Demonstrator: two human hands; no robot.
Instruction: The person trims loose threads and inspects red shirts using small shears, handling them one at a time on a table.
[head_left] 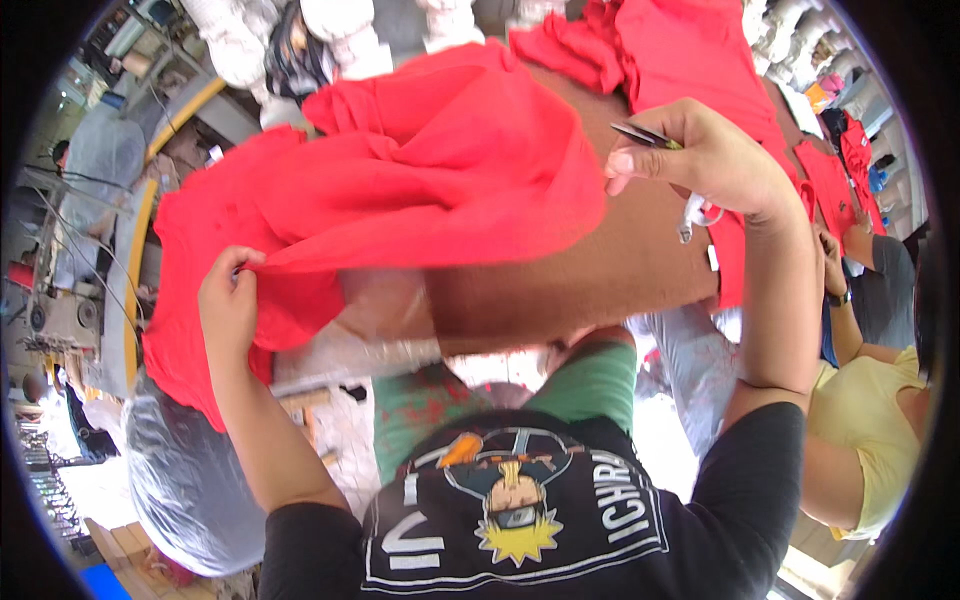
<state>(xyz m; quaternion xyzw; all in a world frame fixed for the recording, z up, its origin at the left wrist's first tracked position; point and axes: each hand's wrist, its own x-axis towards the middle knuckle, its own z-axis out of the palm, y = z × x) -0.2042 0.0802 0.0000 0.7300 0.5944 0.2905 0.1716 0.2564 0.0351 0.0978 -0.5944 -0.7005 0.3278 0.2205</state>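
Note:
A red garment [440, 170] of soft cloth stretches in front of me, partly lifted off the brown-covered table [560, 290]. At its left part, my left hand [230, 300] is closed, with the cloth's edge pinched between thumb and fingers. My right hand [700, 155] is raised at the garment's right end, closed around a small pair of thread snips [645, 134] with dark blades pointing left. The fingertips of that hand are right beside the cloth's edge; whether they pinch it or a thread, I cannot tell.
More red garments [690, 60] lie at the table's far right. A white looped strap [692, 215] rests near my right wrist. White bundles [345, 35] line the far side. A plastic-wrapped bundle [190, 480] stands at left, and a co-worker in a yellow top [870, 430] sits close on the right.

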